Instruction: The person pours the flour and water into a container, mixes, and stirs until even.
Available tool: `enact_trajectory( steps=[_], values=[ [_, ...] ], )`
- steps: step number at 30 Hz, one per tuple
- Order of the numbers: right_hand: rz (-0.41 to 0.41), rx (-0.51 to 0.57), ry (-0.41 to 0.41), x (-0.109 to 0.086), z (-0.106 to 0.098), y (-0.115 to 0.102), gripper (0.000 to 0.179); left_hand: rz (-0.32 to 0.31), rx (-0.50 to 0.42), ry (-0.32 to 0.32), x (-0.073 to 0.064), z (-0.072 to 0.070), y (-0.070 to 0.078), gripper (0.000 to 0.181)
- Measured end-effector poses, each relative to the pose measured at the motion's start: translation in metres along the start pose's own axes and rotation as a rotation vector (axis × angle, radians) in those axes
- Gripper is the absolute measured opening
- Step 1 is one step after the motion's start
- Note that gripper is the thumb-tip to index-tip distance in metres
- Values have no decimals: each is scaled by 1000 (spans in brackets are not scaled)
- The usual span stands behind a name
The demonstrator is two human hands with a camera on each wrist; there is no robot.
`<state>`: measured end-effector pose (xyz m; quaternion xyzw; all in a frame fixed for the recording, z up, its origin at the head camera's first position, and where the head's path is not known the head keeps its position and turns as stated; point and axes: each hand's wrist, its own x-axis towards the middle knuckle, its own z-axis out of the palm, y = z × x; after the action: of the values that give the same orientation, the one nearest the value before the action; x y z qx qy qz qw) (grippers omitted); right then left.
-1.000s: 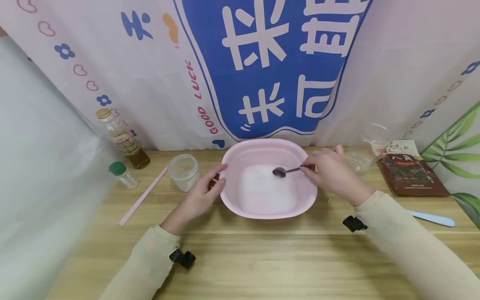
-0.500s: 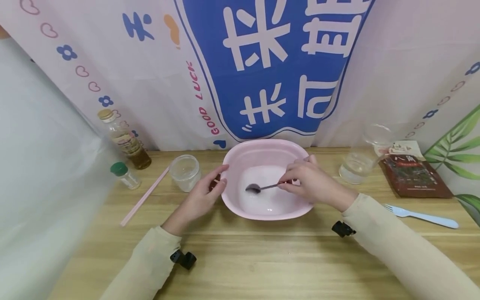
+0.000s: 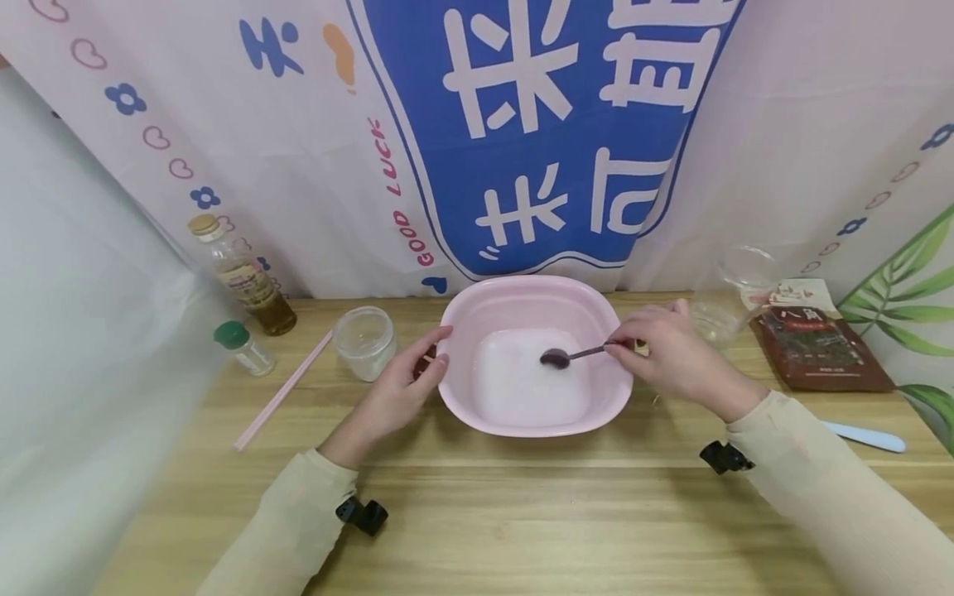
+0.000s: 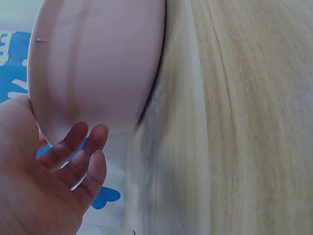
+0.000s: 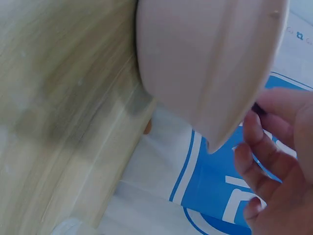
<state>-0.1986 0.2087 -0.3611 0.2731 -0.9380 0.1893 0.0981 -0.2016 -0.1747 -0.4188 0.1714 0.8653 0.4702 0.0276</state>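
Observation:
A pink plastic basin (image 3: 611,406) stands on the wooden table with white, slightly cloudy contents (image 3: 514,381) in its bottom. My left hand (image 3: 395,385) holds the basin's left rim; in the left wrist view its fingertips (image 4: 101,129) lie by the outer wall. With thumb and forefinger, my right hand (image 3: 674,356) pinches the handle end of a dark spoon (image 3: 555,358) above the right rim. The spoon's bowl is over the white contents, at or just above their surface. In the right wrist view the basin wall hides most of the spoon.
On the left are an oil bottle (image 3: 253,285), a green-capped shaker (image 3: 244,348), pink chopsticks (image 3: 283,391) and a clear tub (image 3: 364,342). A clear container (image 3: 715,319), brown packet (image 3: 820,352) and light blue fork (image 3: 868,435) lie right. A printed curtain (image 3: 298,165) hangs behind.
The right hand swept the spoon left and nearer through the basin, then back to the right. My left hand kept its place on the rim.

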Motion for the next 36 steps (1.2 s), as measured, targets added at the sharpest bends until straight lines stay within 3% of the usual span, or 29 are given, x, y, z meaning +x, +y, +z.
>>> enact_trajectory(
  steps=[6, 11, 16, 22, 28, 36],
  values=[
    [40, -30, 32, 5, 3, -1, 8, 4, -1, -1, 1, 0, 1, 49],
    [8, -22, 5, 7, 4, -6, 7, -7, 4, -5, 0, 1, 1, 49],
    [-61, 64, -32, 5, 5, -11, 5, -5, 6, -3, 0, 0, 2, 49],
    [-83, 156, -84, 9, 15, -24, 6, -11, 11, -1, 0, -1, 1, 49],
    [-70, 83, -5, 18, 30, -35, 7, -5, 7, 1, 0, -1, 1, 49],
    [42, -96, 85, 22, 28, -27, 9, 4, 2, -9, 0, -1, 1, 49]
  ],
)
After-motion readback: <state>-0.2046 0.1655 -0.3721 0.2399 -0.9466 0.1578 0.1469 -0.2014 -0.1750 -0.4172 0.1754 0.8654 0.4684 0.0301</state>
